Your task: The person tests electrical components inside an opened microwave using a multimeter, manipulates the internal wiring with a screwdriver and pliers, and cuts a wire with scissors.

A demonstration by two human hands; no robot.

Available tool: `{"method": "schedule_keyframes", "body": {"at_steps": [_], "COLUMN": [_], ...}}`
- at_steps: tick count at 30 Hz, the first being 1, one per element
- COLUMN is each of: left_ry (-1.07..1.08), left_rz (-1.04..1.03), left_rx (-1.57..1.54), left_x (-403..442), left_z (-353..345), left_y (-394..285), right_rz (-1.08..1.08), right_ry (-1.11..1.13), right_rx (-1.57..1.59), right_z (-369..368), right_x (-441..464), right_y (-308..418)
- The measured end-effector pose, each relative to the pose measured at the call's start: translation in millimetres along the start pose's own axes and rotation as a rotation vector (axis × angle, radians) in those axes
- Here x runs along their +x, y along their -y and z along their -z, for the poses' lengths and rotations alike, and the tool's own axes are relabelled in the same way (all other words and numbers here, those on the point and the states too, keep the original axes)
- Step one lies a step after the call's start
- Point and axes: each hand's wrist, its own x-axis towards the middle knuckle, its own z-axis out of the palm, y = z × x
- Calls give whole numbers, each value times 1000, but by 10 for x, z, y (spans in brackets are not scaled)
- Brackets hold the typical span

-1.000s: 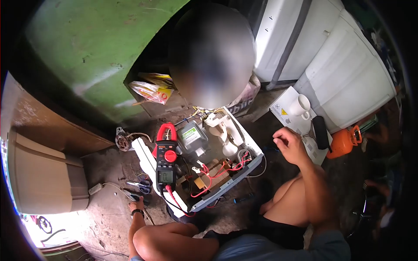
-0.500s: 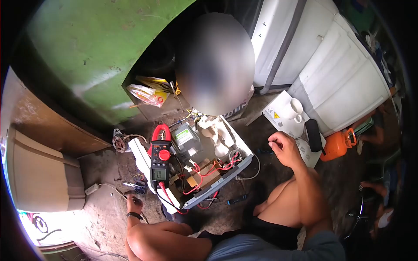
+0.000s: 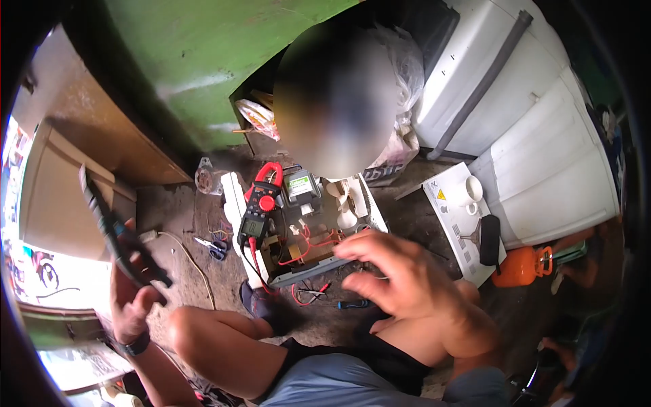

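My left hand [image 3: 127, 305], at the left, holds up a long dark tool [image 3: 115, 234] with a narrow pointed tip; it looks like pliers, though blur hides its exact kind. My right hand [image 3: 407, 275] hovers over the near right edge of an opened appliance housing [image 3: 308, 271]. Its fingers are bent and apart from the thumb, with nothing in them. Inside the housing lie red wires [image 3: 308, 244], white plastic parts and a grey box [image 3: 302, 190] with a green-and-white label. A red-and-black clamp meter [image 3: 261, 207] rests on the housing's left side, leads attached.
Scissors [image 3: 215, 249] and a pale cable [image 3: 193, 261] lie on the floor at left. A blue-handled tool [image 3: 352, 304] lies before the housing. At right are a white panel [image 3: 444, 214] with a white mug [image 3: 466, 192] on it, and an orange gas canister [image 3: 519, 266].
My left hand has risen from the floor and now holds the dark tool. My right hand has moved left and nearer the camera. The view has shifted.
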Motion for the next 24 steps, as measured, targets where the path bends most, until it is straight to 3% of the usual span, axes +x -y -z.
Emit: {"method": "schedule_keyframes", "body": {"at_steps": [2,4,7,8,10,11,14,18,19,20,22,24], "left_ry": [111,441,593,599,585,673,825,775,634,484,447,412], "left_rz": [111,81,-84,-94,-179,-69,-114,-317,-443,-567,-588,-580], "left_rx": [-133,-80,-13,97,161,167,519,849,1027,1200,1236,1237], "left_x": [36,184,189,130,-21,-93,-63,190,243,288,346,377], "left_z": [-699,-1417,-2296,-2462,-2715,-2733,-2676,-2531,-2490,-2449,-2399,-2363], "left_y": [-100,-47,356,446,673,673,492,384,411,445,561,692], "right_rz": [5,18,-227,-442,-596,-661,-695,-420,-371,-461,-496,-403], "right_ry": [72,106,-25,-30,-48,-20,34,159,189,262,454,493], "right_rx": [120,120,215,453,398,386,302,-279,-326,-340,-520,-490], "right_z": [-118,-215,-360,-326,-318,-294,-112,465,591,698,821,876], "right_x": [109,14,-329,-426,-713,-853,-1060,-680,-598,-465,-211,5], "right_y": [176,177,21,37,-104,-156,-318,-193,-198,-149,-152,-246]}}
